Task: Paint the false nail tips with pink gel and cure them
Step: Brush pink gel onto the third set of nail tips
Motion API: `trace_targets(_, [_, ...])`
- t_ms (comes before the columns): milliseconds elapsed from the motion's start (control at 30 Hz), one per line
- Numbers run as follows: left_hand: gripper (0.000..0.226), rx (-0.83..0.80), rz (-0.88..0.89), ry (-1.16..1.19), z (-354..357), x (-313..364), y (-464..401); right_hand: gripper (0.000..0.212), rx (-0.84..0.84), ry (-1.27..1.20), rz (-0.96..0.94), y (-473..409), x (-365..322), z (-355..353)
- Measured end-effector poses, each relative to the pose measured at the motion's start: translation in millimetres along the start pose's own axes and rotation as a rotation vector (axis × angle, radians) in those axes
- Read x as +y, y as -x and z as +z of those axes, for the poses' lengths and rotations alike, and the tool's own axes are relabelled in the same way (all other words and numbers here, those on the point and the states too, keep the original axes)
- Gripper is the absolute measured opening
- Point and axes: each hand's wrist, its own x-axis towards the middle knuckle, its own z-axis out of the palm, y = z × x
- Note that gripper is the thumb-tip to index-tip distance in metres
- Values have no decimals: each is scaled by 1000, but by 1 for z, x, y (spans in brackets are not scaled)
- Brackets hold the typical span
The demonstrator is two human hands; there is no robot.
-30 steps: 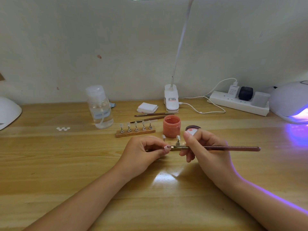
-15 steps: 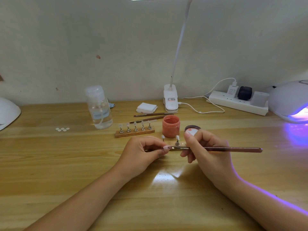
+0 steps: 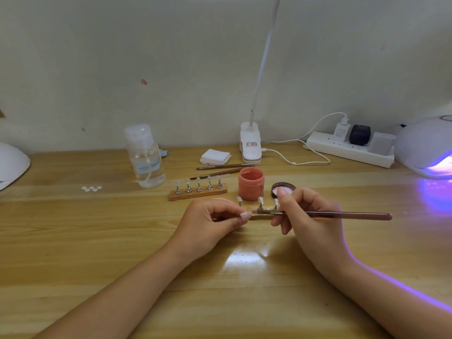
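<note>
Painting underway | left hand (image 3: 212, 222) pinches one nail tip | right hand (image 3: 308, 214) grips slim brown brush (image 3: 342, 214) touching it | five clear tips on wooden stand (image 3: 198, 193) unpainted | curing pending

There is a single view, worn on the person's head, looking forward and down across the wooden desk (image 3: 73, 241) toward the wall (image 3: 171, 57) (wide-angle, edges bending), both forearms close underneath.

I saw the gel jar (image 3: 251, 183) standing mid-table, the nail stand (image 3: 197, 193) to its left, the bottle (image 3: 145, 157) behind that, the power strip (image 3: 349, 149) far right, beside the curing lamp (image 3: 426, 148).
</note>
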Motion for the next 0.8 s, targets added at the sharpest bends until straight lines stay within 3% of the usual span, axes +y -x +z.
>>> trace_targets(233, [15, -14, 37, -55, -1, -1, 0, 30, -119, -21, 29, 1, -3, 5])
trace_targets(533, [9, 4, 24, -33, -1, 0, 1, 37, 46, 13, 45, -1, 4, -1])
trace_targets(800, [22, -5, 37, -75, -1, 2, 0, 32, -128, 39, -16, 2, -2, 4])
